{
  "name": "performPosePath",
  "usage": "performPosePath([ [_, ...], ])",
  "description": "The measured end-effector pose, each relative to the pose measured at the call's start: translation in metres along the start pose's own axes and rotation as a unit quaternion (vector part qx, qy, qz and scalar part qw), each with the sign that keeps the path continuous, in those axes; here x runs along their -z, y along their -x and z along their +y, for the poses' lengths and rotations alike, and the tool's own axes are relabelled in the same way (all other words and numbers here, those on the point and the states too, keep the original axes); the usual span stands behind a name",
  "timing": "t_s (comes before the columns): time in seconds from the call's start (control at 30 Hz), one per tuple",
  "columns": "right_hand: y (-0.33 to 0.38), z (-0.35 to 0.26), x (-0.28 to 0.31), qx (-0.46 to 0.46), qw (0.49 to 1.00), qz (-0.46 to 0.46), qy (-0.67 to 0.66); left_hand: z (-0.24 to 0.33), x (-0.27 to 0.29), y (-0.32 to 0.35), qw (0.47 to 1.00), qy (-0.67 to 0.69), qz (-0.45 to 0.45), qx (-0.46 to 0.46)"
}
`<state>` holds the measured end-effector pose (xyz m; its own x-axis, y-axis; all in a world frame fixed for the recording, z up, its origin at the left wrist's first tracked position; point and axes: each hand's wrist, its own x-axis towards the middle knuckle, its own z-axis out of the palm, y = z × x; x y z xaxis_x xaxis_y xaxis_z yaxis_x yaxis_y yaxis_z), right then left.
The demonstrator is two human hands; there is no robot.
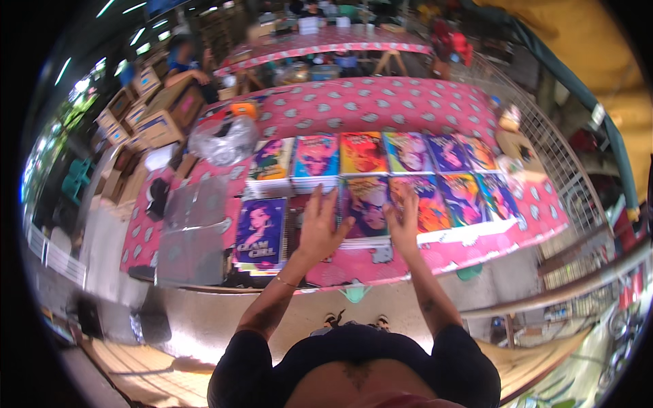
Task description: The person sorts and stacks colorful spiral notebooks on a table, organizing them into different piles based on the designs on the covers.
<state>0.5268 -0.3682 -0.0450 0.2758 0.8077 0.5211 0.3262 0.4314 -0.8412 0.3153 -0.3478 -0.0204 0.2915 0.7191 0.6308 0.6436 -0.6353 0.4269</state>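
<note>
Two rows of notebooks with bright illustrated covers stand in stacks on a pink patterned tablecloth. My left hand (321,224) is open, fingers spread, at the left side of a purple-and-yellow notebook stack (365,200) in the near row. On that stack's other side, my right hand (404,221) is open too, its fingers over the border with an orange-and-purple notebook (430,204). Whether either palm presses on a cover cannot be told. Left of my left hand lies a spiral-bound purple notebook (260,230). Behind it is a blue-and-pink notebook stack (316,160) in the far row.
A clear plastic sheet (194,228) covers the table's left end, with a crumpled plastic bag (228,141) behind it. Cardboard boxes (166,112) are piled at the far left beside a person (183,64). A wire-mesh fence (544,129) runs along the right. Another pink-covered table (333,41) stands behind.
</note>
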Motion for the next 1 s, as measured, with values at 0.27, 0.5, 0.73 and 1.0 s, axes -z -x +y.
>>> performPosePath([
  [0.27, -0.062, 0.168, 0.317, -0.059, 0.869, 0.218, 0.440, 0.186, -0.206, -0.046, 0.972, 0.085, -0.103, -0.194],
  [0.5, -0.038, 0.237, 0.483, -0.222, 0.879, 0.134, 0.401, 0.191, -0.319, -0.049, 0.929, 0.037, -0.213, -0.300],
  [0.73, -0.083, 0.164, 0.414, -0.277, 0.911, 0.283, -0.112, 0.183, -0.140, -0.116, 0.909, 0.407, -0.018, 0.083],
  [1.0, -0.031, 0.012, 0.179, -0.206, 0.904, 0.034, -0.372, 0.042, 0.113, -0.048, 0.891, 0.447, 0.065, 0.050],
])
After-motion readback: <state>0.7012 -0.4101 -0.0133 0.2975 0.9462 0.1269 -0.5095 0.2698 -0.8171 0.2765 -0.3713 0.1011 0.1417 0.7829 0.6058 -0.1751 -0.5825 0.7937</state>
